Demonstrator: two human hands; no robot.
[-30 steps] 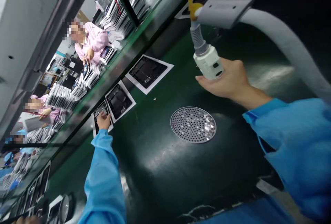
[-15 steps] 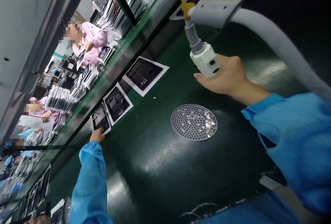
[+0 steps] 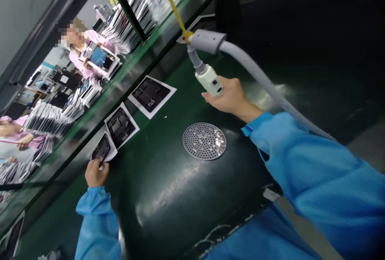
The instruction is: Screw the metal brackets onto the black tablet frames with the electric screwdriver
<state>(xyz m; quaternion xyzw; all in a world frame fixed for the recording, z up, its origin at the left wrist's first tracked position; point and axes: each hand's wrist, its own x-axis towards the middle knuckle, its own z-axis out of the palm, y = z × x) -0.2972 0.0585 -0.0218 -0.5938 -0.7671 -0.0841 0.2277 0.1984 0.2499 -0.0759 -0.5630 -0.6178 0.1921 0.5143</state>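
Left hand (image 3: 96,173) pinches the thin black white-bordered panel (image 3: 101,150) by its edge, which looks light and fragile; right hand (image 3: 230,97) clasps the white plastic nozzle (image 3: 209,80).

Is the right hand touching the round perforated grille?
No, the right hand grips the white nozzle of the grey hose, apart from the grille.

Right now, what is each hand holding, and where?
Right hand grips the white tool head on the gray hose, around its body. Left hand pinches the nearest black panel by its near corner.
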